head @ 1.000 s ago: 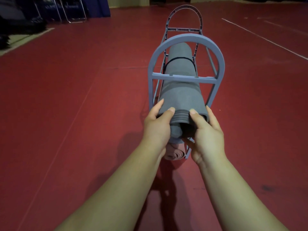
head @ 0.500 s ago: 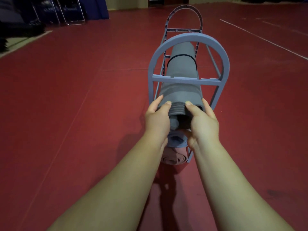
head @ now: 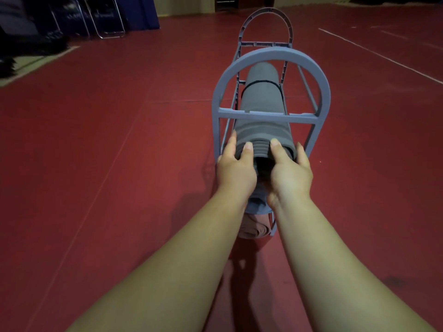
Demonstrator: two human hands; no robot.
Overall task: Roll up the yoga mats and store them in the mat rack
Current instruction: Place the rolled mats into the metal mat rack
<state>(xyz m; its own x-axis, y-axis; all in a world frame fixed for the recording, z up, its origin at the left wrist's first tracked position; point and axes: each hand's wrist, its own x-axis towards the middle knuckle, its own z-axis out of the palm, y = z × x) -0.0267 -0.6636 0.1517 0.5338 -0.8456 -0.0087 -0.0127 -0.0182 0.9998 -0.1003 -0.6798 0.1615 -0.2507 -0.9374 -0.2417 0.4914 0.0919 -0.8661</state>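
A rolled grey yoga mat [head: 261, 101] with a black strap lies lengthwise in the upper tier of the blue-grey mat rack [head: 271, 55], which stands on the red floor. My left hand [head: 236, 170] grips the left side of the mat's near end, thumb on top. My right hand [head: 291, 172] grips the right side of the same end. Under my hands the end of a bluish rolled mat [head: 257, 204] shows in the rack. Lowest of all lies a pink rolled mat [head: 254, 230].
Folding chair frames [head: 105, 22] and dark blue panels stand at the far left wall. A pale floor strip [head: 31, 65] borders the red floor at the left. A white line [head: 383, 56] crosses the floor at the right.
Both hands have pushed the grey mat farther into the rack, so less of it sticks out. The view has moved closer to the rack.
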